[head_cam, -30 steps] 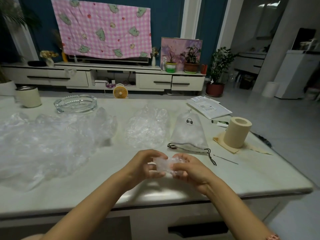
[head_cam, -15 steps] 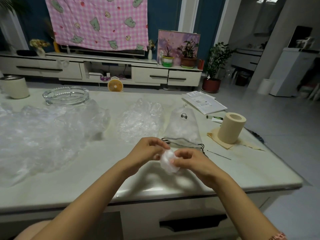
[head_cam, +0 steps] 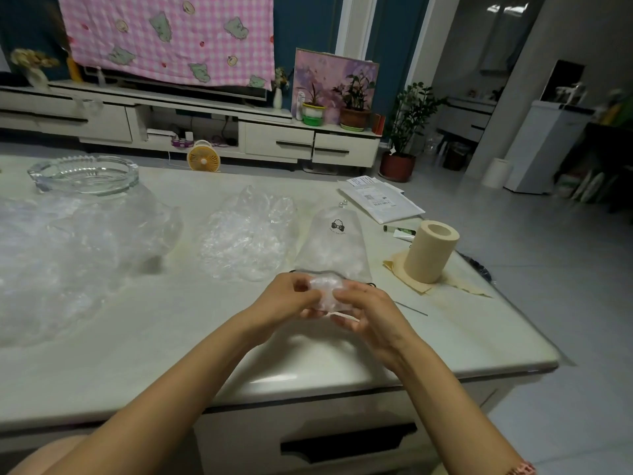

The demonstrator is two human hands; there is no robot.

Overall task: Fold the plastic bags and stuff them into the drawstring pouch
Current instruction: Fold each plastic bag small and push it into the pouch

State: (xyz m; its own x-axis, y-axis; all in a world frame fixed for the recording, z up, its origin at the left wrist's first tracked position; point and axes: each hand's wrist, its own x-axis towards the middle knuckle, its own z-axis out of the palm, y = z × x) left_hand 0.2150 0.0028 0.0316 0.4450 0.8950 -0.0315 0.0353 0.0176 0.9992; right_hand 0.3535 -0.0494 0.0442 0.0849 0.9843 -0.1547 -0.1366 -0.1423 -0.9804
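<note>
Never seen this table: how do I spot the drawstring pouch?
On the pale table, look just beyond the left hand and right hand, left of the upright beige roll. The drawstring pouch lies there; unlike the crumpled clear bags beside it, it is smooth, with a black logo and dark cord.

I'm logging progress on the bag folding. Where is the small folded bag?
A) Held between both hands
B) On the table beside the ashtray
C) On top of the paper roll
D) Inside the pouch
A: the left hand and right hand pinch the bag between them, on the near side of the pouch.
</note>
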